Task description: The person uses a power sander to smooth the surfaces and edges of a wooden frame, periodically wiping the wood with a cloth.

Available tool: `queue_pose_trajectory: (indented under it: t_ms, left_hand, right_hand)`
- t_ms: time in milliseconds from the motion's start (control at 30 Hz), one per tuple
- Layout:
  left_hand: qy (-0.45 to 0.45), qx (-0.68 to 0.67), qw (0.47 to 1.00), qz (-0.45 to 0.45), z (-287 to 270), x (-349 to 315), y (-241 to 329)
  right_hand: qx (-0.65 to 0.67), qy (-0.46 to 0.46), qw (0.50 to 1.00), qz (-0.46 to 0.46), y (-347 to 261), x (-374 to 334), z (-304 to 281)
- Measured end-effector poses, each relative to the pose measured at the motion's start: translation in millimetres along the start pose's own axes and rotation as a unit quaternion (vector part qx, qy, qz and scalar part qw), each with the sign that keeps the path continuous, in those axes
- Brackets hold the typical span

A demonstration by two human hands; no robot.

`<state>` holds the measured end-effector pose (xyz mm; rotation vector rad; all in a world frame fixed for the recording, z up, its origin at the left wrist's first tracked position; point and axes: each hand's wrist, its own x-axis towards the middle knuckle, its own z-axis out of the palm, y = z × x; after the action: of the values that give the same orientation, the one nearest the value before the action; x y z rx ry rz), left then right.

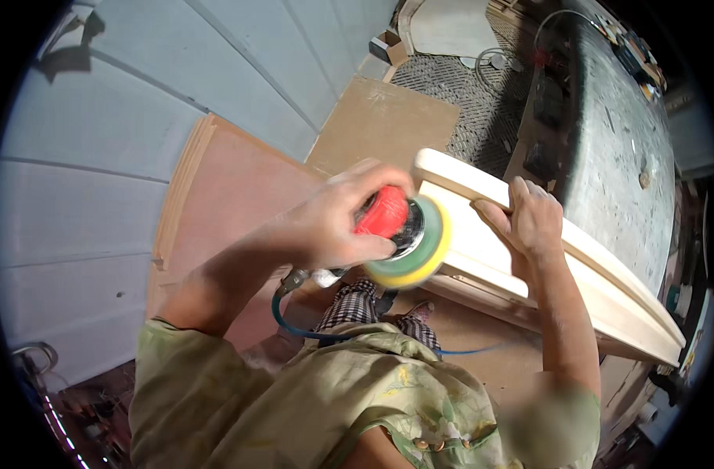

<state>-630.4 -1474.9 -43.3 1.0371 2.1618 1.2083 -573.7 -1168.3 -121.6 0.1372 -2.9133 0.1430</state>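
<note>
My left hand is wrapped around the red and black head of an air sander. The sander's round green and yellow pad is tilted up on edge at the end of a long pale wooden piece with moulded edges; whether it touches the wood I cannot tell. A blue air hose runs from the sander's metal fitting past my shirt. My right hand grips the raised far edge of the wooden piece, fingers over the rim and thumb on the near side.
A grey, worn worktable stands at the right. At the left, a pinkish panel with a wooden edge leans by a pale panelled wall. Brown board covers part of the floor, with a patterned mat and small open box beyond.
</note>
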Motion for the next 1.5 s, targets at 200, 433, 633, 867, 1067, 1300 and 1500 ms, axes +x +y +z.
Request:
queue_pose_trajectory:
  t_ms: [200,433,633,867,1067,1300,1500]
  left_hand:
    - [0.138,-0.588,0.776,-0.185,61.8,-70.5,-119.2]
    - [0.049,-0.529,0.818,-0.22,61.1,-51.1,-142.4]
    - [-0.147,-0.308,0.938,0.058,-11.2,12.1,-102.4]
    - [-0.263,-0.536,0.768,-0.232,24.1,0.5,-196.4]
    - [-0.389,-0.538,0.74,-0.11,0.0,49.4,-180.3]
    - [-0.471,-0.475,0.706,-0.233,14.6,70.3,-212.4]
    - [-0.456,-0.471,0.7,-0.285,26.6,60.5,-227.0]
  right_hand:
    - [0.003,-0.025,1.0,-0.006,-9.8,3.4,-2.6]
    - [-0.051,-0.088,0.995,0.024,0.4,-0.4,2.9]
    - [-0.042,-0.084,0.996,0.009,3.8,0.9,3.6]
    - [-0.033,-0.14,0.989,0.018,11.7,-2.8,-1.1]
    - [-0.016,-0.099,0.995,-0.009,13.5,0.0,5.8]
    - [-0.019,-0.105,0.994,-0.004,14.0,-0.7,4.7]
    - [-0.018,-0.093,0.996,-0.007,8.5,0.0,5.0]
